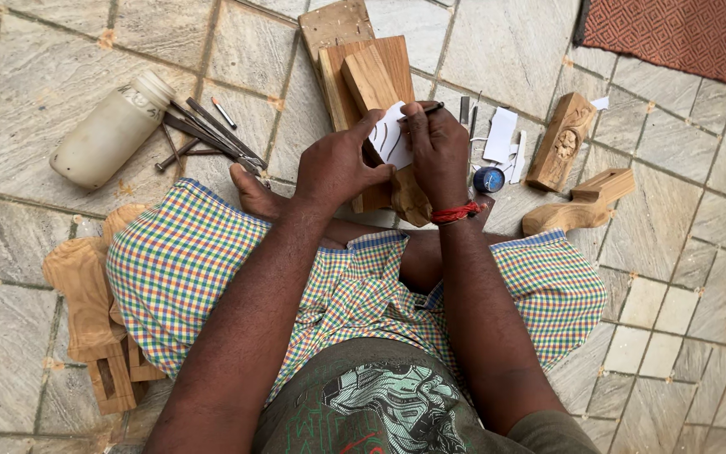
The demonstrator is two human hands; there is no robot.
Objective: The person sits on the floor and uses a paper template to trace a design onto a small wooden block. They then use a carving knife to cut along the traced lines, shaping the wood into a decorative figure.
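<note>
I sit cross-legged on a stone floor. My left hand [338, 164] presses a white paper template [392, 139] with curved lines onto a wooden block [373, 84] in front of me. My right hand [437, 151], a red thread at its wrist, holds a dark pencil [432, 108] with its tip at the paper's upper edge. The block lies on a wider wooden plank [336, 25]. Both hands touch the paper and partly hide it.
A whitish plastic bottle [111, 130] and several metal chisels [207, 134] lie at the left. Carved wood pieces [563, 139] [577, 210], paper scraps [500, 134] and a small blue-capped pot [488, 179] sit at the right. More carved wood [86, 294] rests by my left knee. A red mat [682, 34] is top right.
</note>
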